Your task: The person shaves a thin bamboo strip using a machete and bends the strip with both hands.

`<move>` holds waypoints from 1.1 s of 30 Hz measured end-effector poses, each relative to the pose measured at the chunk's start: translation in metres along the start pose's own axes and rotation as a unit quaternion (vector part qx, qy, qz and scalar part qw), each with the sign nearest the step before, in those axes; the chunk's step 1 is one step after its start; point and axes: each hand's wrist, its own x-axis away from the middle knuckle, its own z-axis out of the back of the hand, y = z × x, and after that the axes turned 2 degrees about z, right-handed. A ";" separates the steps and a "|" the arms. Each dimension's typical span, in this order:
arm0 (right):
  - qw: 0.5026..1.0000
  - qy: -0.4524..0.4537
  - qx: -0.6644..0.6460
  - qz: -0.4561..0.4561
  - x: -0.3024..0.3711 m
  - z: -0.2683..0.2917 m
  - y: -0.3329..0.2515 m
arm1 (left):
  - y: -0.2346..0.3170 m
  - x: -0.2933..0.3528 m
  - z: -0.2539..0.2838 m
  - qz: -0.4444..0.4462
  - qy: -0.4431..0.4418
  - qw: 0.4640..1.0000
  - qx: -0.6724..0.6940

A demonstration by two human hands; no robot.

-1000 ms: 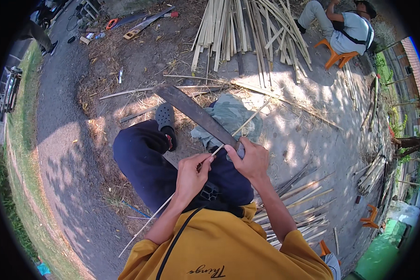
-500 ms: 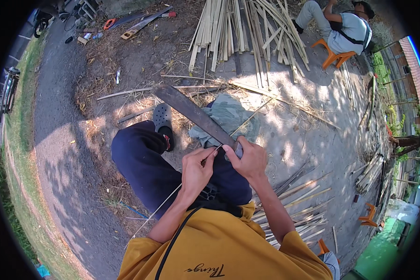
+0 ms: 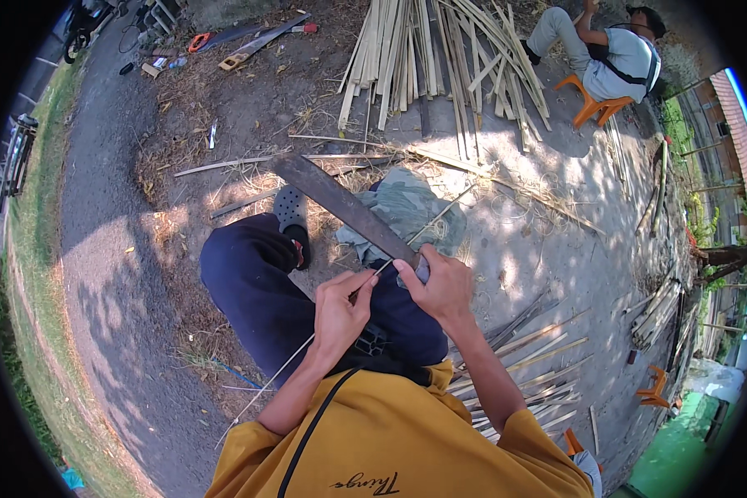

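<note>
My right hand [image 3: 441,286] grips the handle end of a machete [image 3: 344,206], whose dark broad blade points away to the upper left. My left hand [image 3: 342,309] pinches a thin bamboo strip [image 3: 442,212]. The strip runs from beyond the blade, past the base of the machete near my right thumb, and back under my left wrist toward my left sleeve. A grey-green cloth [image 3: 407,203] is draped over my right knee beneath the blade. Most of the machete's handle is hidden by my right fingers.
Long bamboo slats [image 3: 398,66] lie piled ahead, and more strips [image 3: 539,378] spread at my right side. Handsaws [image 3: 261,43] rest on the ground at far left. A person [image 3: 618,58] sits on an orange stool [image 3: 593,104] at far right. Fibre shavings [image 3: 548,195] litter the ground.
My left hand has drawn back a little toward the lower left, away from the blade, and the strip's far end has come slightly nearer. The machete and right hand are almost unmoved.
</note>
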 end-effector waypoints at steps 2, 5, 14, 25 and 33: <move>1.000 0.023 -0.010 0.015 -0.002 -0.001 0.004 | -0.005 0.007 0.005 0.002 0.000 1.000 0.006; 0.997 0.059 -0.047 -0.007 -0.003 -0.006 0.022 | -0.013 0.025 0.024 0.024 -0.017 1.000 0.003; 1.000 -0.007 -0.015 -0.010 -0.004 -0.001 0.002 | -0.004 0.010 0.013 0.044 -0.025 0.999 0.013; 1.000 -0.002 -0.022 -0.010 -0.003 0.000 0.001 | -0.008 0.016 0.014 0.012 -0.006 1.000 0.011; 1.000 0.011 0.006 -0.005 -0.004 -0.002 0.010 | -0.019 0.052 0.043 0.078 -0.026 0.996 -0.017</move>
